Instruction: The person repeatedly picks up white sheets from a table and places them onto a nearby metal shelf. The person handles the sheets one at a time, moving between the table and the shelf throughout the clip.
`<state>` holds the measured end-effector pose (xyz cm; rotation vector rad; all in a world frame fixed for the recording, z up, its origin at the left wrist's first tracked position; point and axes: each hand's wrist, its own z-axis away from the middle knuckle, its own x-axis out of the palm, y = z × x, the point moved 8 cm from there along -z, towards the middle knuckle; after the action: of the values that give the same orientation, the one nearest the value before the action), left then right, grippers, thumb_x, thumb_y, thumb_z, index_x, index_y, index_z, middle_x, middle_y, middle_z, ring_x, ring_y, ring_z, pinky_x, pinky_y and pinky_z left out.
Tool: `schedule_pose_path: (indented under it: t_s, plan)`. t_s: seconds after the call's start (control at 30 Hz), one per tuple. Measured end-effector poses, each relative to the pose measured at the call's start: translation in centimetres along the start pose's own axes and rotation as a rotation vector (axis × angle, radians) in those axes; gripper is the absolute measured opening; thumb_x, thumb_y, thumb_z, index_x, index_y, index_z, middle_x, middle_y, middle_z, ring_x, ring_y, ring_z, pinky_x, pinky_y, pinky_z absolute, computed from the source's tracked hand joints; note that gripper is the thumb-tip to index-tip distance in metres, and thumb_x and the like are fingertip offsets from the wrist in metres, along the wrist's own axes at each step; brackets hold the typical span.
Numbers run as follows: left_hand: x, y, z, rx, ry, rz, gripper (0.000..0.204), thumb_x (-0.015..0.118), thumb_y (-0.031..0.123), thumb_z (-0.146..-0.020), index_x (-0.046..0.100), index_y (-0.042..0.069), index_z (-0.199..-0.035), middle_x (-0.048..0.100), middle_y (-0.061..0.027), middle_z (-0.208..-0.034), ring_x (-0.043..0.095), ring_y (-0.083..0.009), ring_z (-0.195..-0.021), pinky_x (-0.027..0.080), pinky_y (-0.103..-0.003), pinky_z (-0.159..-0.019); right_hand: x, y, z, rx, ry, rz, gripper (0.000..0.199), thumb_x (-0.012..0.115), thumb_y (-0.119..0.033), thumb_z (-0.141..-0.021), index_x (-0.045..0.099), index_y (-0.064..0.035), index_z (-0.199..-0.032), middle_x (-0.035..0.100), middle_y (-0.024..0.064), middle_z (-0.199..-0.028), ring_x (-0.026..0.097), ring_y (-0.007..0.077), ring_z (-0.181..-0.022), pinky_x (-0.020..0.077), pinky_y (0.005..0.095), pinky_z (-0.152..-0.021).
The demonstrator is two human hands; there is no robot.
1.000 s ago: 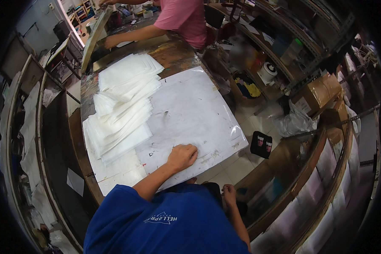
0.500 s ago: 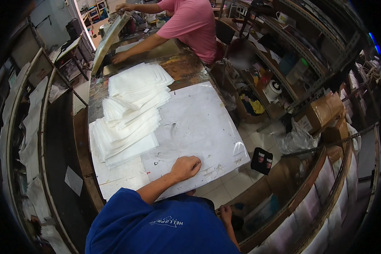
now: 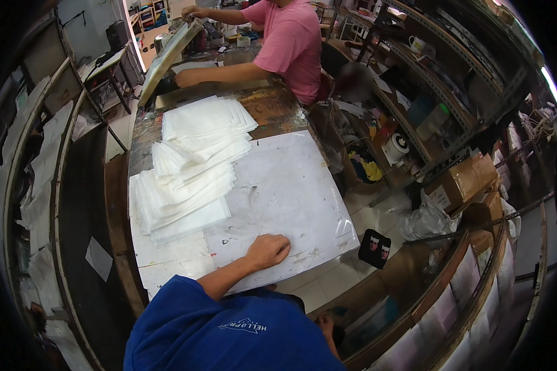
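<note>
My left hand [image 3: 268, 250] rests, fingers curled into a loose fist, on the near part of a smudged white board [image 3: 291, 191] that covers the table. Nothing shows in that fist. Down at my side, my right hand [image 3: 325, 324] is only partly visible, and its fingers are too hidden to judge. Beyond my left hand, to its left, lie overlapping stacks of thin white sheets [image 3: 185, 179], fanned out along the table. Neither hand touches them.
Across the table, a person in a pink shirt [image 3: 291, 52] holds a tilted frame [image 3: 170, 60]. Racks of white sheets [image 3: 40, 161] stand left. Shelves [image 3: 414, 105], a cardboard box [image 3: 461, 182], a plastic bag [image 3: 428, 217] and a black printed cloth item [image 3: 374, 248] are right.
The view has shifted slightly. The other person's nearer arm has drawn back and lies more level beside the tilted frame. My left hand stays on the board, still curled.
</note>
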<state>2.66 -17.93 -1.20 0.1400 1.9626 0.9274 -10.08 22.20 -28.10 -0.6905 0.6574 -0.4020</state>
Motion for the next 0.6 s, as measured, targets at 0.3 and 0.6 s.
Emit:
schedule_pose_path:
  t_s: [0.3, 0.6]
  plan:
    - [-1.6, -0.9, 0.5, -0.114, 0.132, 0.226, 0.006, 0.062, 0.01, -0.081, 0.063, 0.006, -0.086, 0.062, -0.0111, -0.075, 0.06, -0.0298, -0.064, 0.047, -0.04, -0.061, -0.6, -0.2, 2.0, 0.046, 0.094, -0.134, 0.027, 0.06, -0.018, -0.088, 0.058, 0.007, -0.099, 0.064, 0.0138, -0.079, 0.063, 0.0213, -0.064, 0.052, 0.0345, -0.06]
    - [-10.3, -1.9, -3.8, 0.041, 0.497, -0.325, 0.024, 0.068, 0.009, -0.076, 0.061, 0.004, -0.098, 0.059, -0.013, -0.097, 0.056, -0.031, -0.091, 0.042, -0.042, -0.078, -0.6, 2.3, 4.4, 0.152, 0.038, 0.037, 0.038, 0.061, -0.022, -0.088, 0.057, 0.0079, -0.111, 0.065, 0.0195, -0.097, 0.064, 0.0249, -0.086, 0.0506, 0.0378, -0.073]
